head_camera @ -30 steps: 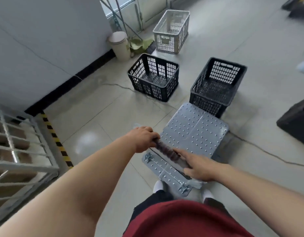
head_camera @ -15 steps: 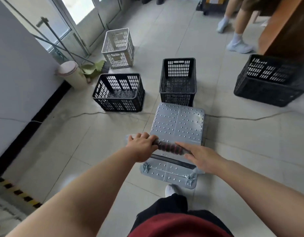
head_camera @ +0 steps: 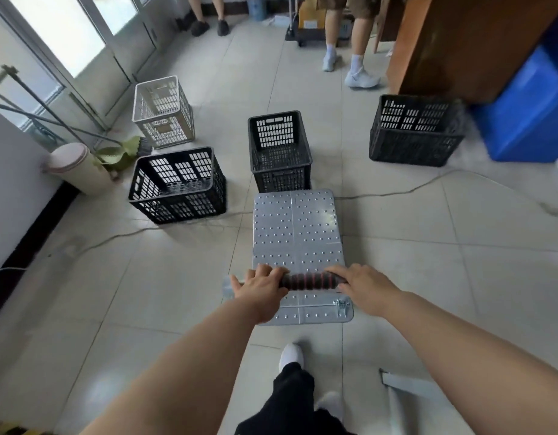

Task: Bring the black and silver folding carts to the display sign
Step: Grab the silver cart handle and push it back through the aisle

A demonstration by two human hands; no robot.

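Note:
A silver folding cart [head_camera: 295, 227] with a studded metal deck stands on the tiled floor straight ahead of me. Its handle [head_camera: 307, 281] has a ribbed black and red grip. My left hand [head_camera: 260, 285] is closed on the handle's left end and my right hand [head_camera: 364, 284] on its right end. The cart's front edge nearly touches a narrow black crate [head_camera: 279, 150]. No display sign is in view.
A wide black crate [head_camera: 177, 185] sits front left, a white crate [head_camera: 163, 113] behind it, another black crate [head_camera: 414, 131] at right. A cable [head_camera: 397, 193] crosses the floor. A bin [head_camera: 78, 167], blue bins [head_camera: 529, 111], a brown cabinet [head_camera: 466, 45] and two standing people's legs [head_camera: 350, 54] surround.
The cart and my view have swung to the right; the cart now points straight at the narrow black crate. Both hands have kept hold of the handle.

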